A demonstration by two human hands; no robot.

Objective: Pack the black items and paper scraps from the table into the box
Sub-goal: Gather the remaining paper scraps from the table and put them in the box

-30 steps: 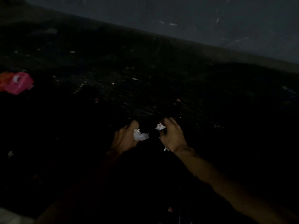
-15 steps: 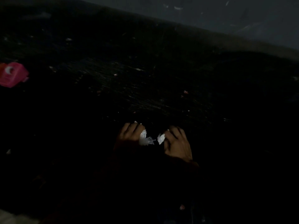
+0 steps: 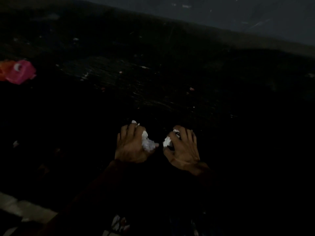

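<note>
1. Near-black bench (image 3: pixel 136 79), streaked with fine pale scratches and dotted with whitish specks.
2. Bright white paper wad (image 3: pixel 147 142) in the left hand (image 3: pixel 132 145); white paper scrap (image 3: pixel 167 141) in the right hand (image 3: pixel 184 149).
3. Hot pink object (image 3: pixel 21 71) at the far left, orange on its outer side, with a white spot.
4. Tiny red fleck (image 3: pixel 192 88) on the bench.
5. Dull grey-blue wall (image 3: pixel 238 12), marked with faint pale scuffs.
6. Pale grey strip (image 3: pixel 25 208) at the lower left.
</note>
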